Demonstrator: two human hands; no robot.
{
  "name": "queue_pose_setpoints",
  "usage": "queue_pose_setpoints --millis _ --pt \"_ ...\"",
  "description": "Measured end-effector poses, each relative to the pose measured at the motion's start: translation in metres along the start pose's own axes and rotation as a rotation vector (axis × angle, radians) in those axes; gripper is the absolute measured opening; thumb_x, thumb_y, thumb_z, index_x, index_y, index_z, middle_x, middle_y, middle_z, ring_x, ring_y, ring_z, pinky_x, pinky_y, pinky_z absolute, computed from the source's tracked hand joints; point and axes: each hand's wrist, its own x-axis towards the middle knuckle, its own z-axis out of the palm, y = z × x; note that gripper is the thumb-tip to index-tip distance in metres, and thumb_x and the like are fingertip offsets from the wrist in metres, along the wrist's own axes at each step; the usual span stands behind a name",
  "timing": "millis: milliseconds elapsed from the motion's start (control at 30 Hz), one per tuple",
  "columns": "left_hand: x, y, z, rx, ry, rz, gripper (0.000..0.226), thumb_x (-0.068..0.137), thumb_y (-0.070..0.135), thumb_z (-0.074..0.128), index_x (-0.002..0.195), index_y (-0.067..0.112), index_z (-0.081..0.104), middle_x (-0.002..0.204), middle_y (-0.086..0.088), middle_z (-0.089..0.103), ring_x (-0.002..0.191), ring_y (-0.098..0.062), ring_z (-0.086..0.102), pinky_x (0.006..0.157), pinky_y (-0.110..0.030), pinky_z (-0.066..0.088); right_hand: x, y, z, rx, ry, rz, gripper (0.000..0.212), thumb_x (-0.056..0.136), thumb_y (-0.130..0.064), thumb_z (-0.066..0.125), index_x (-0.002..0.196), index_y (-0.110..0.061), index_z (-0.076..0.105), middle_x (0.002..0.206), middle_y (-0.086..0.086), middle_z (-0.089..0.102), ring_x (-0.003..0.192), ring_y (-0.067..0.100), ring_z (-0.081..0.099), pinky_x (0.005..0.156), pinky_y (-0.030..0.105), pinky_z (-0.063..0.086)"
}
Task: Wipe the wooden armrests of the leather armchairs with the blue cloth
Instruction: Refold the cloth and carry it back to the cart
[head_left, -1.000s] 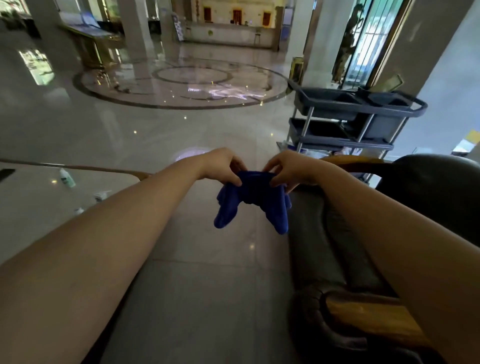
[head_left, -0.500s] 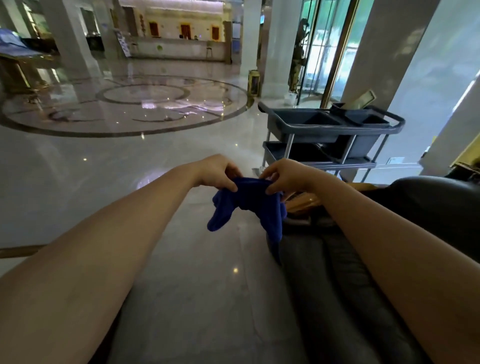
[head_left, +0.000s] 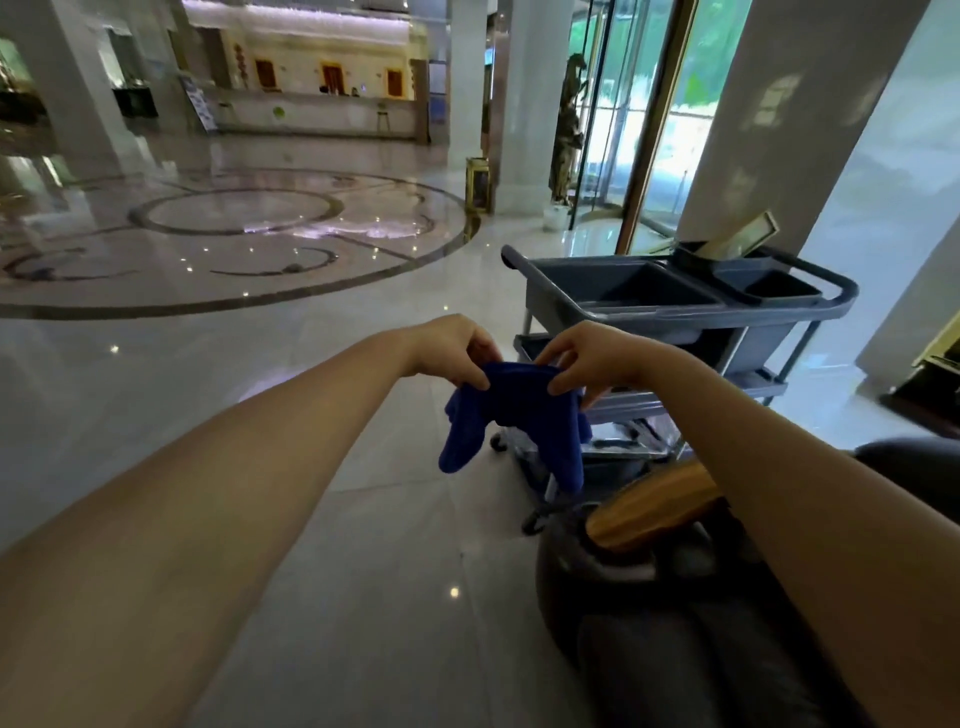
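Cloth (head_left: 511, 410) between hands, above armrest (head_left: 652, 506) edge

Both arms extended forward; left hand (head_left: 453, 349) and right hand (head_left: 587, 358) pinching blue cloth (head_left: 511, 415) top edge, fingers curled, above the armrest (head_left: 649, 506).

wooden armrest (head_left: 652, 504): far end hidden under right forearm
leather armchair (head_left: 675, 649): cut off by bottom edge
cart (head_left: 623, 291): lower shelves partly hidden

Fuzzy blue cloth (head_left: 511, 415); glossy wooden armrest (head_left: 649, 506).
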Motion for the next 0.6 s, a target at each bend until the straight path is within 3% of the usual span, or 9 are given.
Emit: queue_pose_setpoints --millis 233,333,400,600 --pt "0.173 -0.038 -0.087 0.053 -0.028 0.101 0.024 0.076 0.012 0.067 0.097 0.025 0.066 0.086 0.011 0.068 0.081 -0.005 0.065 0.054 -0.01 0.047 0.156 0.033 -0.089 0.061 0.073 0.051 0.027 0.077 -0.003 0.068 0.095 -0.023 0.063 0.091 0.006 0.065 0.082 0.024 0.068 0.055 0.028 0.059" --pt "0.25 -0.057 -0.117 0.055 -0.055 0.171 0.024 0.076 0.01 0.067 0.084 0.032 0.065 0.081 0.014 0.068 0.078 -0.003 0.065 0.049 -0.004 0.046 0.218 0.049 -0.124 0.068 0.123 0.092 0.028 0.077 -0.002 0.068 0.094 -0.024 0.064 0.095 0.007 0.065 0.083 0.025 0.068 0.053 0.026 0.057" --pt "0.305 -0.067 -0.139 0.085 -0.085 0.234 0.027 0.075 0.01 0.068 0.08 0.036 0.064 0.08 0.015 0.067 0.077 -0.002 0.065 0.05 -0.006 0.048 0.258 0.059 -0.148 0.062 0.171 0.12 0.029 0.077 -0.003 0.068 0.097 -0.023 0.065 0.093 0.005 0.065 0.083 0.023 0.067 0.054 0.027 0.058" --pt "0.443 -0.077 -0.207 0.194 -0.183 0.364 0.024 0.075 0.011 0.067 0.094 0.026 0.066 0.082 0.012 0.067 0.081 -0.005 0.063 0.063 -0.016 0.046 0.351 0.074 -0.213 0.086 0.276 0.243 0.027 0.079 -0.002 0.065 0.102 -0.016 0.065 0.09 0.003 0.065 0.082 0.022 0.067 0.06 0.031 0.06"
